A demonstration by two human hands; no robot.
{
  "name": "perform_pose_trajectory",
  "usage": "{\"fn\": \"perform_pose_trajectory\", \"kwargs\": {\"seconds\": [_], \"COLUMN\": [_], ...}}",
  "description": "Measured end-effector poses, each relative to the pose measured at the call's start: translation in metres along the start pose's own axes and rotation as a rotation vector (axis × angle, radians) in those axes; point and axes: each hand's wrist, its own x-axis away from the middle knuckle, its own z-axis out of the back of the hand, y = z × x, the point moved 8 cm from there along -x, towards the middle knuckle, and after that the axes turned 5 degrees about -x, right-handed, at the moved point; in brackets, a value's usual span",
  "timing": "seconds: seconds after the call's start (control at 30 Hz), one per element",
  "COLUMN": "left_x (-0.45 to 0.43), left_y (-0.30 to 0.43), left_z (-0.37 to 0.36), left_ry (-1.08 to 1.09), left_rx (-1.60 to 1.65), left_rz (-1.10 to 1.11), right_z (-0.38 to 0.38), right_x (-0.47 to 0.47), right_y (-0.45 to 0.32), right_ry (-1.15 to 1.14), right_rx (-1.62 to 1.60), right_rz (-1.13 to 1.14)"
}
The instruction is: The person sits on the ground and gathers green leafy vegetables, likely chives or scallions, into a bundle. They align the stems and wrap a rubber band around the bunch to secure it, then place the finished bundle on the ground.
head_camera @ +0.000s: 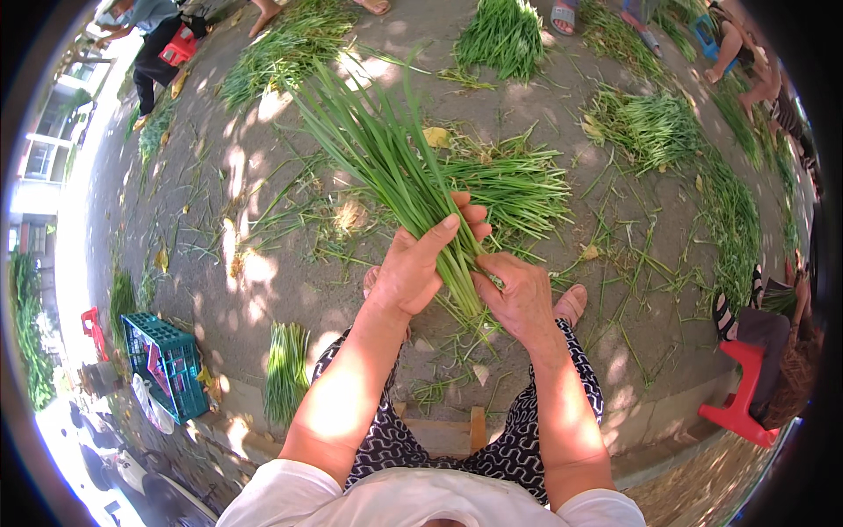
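Note:
A bunch of long green Chinese chives (395,155) lies across my left hand (418,263), thumb over the stems and fingers behind them. Its leaves fan out to the upper left, and the pale cut ends point down between my feet. With thumb and forefinger, my right hand (517,293) pinches at the lower right side of the stems; its other fingertips are hidden. Just beyond my hands, a loose heap of chives (514,191) rests on the pavement. Trimmed bits and stray leaves (461,359) are scattered between my feet.
A neat chive bundle (286,372) lies left of my legs, near a teal plastic crate (164,369) with a white bag beside it. More chive piles (649,128) (500,39) spread ahead. People sit around, one at right on a red stool (741,395). Motor scooters (132,468) stand lower left.

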Motion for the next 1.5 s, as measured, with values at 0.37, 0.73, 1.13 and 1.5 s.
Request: {"fn": "perform_pose_trajectory", "kwargs": {"seconds": [0.37,0.73,1.13,1.5], "left_x": [0.0,-0.001,0.007,0.021], "left_y": [0.006,0.011,-0.003,-0.043], "left_z": [0.014,0.02,0.017,0.001], "left_ry": [0.067,0.066,0.065,-0.062], "left_rx": [0.023,0.019,-0.342,-0.815], "left_rz": [0.016,0.012,0.003,0.026], "right_z": [-0.018,-0.023,-0.032,0.007], "right_x": [-0.004,0.0,0.006,0.004], "right_y": [0.005,0.007,0.022,0.085], "right_ry": [-0.166,-0.18,-0.533,-0.192], "right_rx": [-0.115,-0.204,0.02,-0.095], "right_rz": [-0.187,-0.238,-0.361,-0.372]}}
